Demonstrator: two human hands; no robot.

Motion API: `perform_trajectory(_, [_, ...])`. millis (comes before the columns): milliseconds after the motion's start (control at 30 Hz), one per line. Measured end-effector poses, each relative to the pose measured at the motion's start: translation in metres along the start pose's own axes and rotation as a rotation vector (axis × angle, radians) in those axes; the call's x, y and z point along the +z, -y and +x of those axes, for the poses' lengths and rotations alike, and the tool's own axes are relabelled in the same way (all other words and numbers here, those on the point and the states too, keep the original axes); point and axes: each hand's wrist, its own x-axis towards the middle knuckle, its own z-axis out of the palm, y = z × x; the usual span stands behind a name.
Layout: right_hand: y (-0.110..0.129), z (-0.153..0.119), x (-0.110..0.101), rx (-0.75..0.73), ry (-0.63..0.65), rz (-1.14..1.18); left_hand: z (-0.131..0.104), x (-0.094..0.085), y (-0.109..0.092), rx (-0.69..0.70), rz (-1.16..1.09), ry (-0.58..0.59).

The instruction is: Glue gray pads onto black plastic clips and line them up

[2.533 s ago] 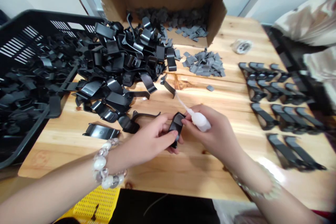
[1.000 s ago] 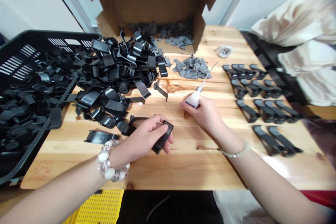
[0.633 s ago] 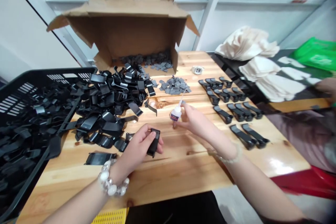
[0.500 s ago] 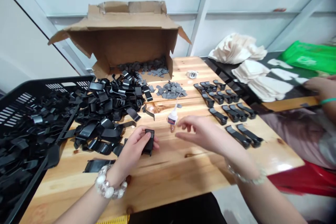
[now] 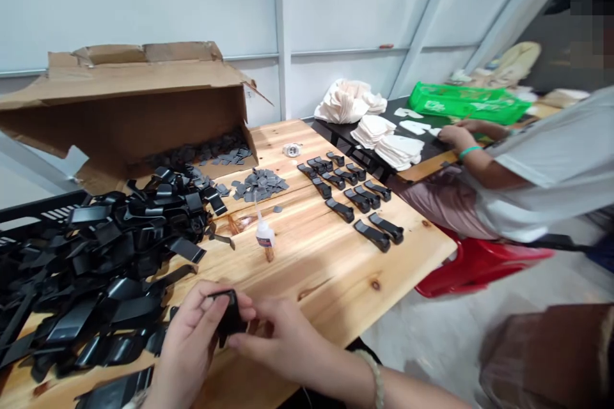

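My left hand (image 5: pixel 194 339) is closed on a small black clip (image 5: pixel 230 316) near the table's front edge. From the right, my right hand (image 5: pixel 278 335) meets the same clip, thumb and fingers pinched at its side. Beyond the hands a small glue bottle (image 5: pixel 265 236) with a thin nozzle stands upright on the wooden table (image 5: pixel 307 255). A heap of black clips (image 5: pixel 125 255) lies at the left. Small grey pads (image 5: pixel 261 185) form a pile behind the bottle. Several black clips with grey pads (image 5: pixel 359 198) lie in rows at the right.
An open cardboard box (image 5: pixel 192 108) holds more grey pads at the back left. A black basket (image 5: pixel 57 204) borders the heap. A white roll (image 5: pixel 291 150) lies behind the rows. At right, a person (image 5: pixel 542 166) handles white fabric pieces (image 5: pixel 398 150) by a green bag (image 5: pixel 470 102).
My right hand has come from beside the bottle to the clip in my left hand. The view has swung right, showing more of the other person and the red stool.
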Motion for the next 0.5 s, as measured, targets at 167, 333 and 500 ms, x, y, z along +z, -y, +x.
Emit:
perform_trajectory(167, [0.009,-0.006,-0.024,-0.096,-0.221,-0.024,0.002,-0.003,0.007,0.105,0.205,0.043])
perform_trajectory(333, [0.014,-0.037,-0.151,0.008,-0.760,-0.388,0.004,0.002,0.003,0.120,0.199,0.107])
perform_trajectory(500, [-0.012,-0.069,-0.269,0.189,-0.886,-0.593,0.007,0.004,0.000,0.145,0.235,0.084])
